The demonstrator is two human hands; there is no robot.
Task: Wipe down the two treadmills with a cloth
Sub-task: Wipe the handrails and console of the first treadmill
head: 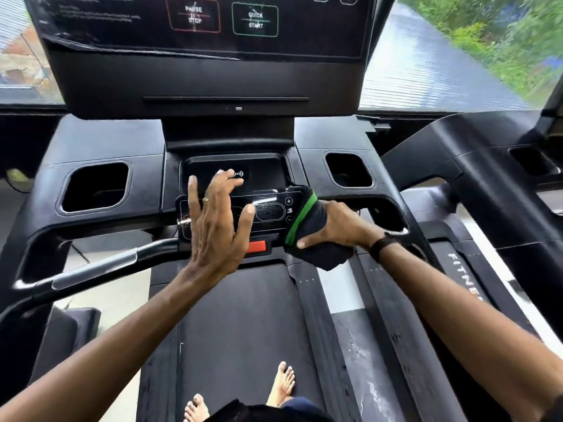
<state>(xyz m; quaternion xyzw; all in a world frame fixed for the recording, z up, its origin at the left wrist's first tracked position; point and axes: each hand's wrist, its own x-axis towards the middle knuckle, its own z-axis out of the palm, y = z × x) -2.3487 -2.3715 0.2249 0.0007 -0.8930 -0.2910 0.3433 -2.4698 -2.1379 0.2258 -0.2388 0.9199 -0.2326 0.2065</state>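
Here R hand [335,226] grip clamps cloth [307,236] on treadmill [100,138] panel, L hand [216,220] splayed flat.

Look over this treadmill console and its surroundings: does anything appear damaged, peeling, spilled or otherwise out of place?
Yes. The film on the screen looks peeled and wrinkled along its lower edge, lifting at the left corner. Pale streaks mark the floor right of the belt, perhaps wet or stained. The right hand holds the cloth at the panel's edge.
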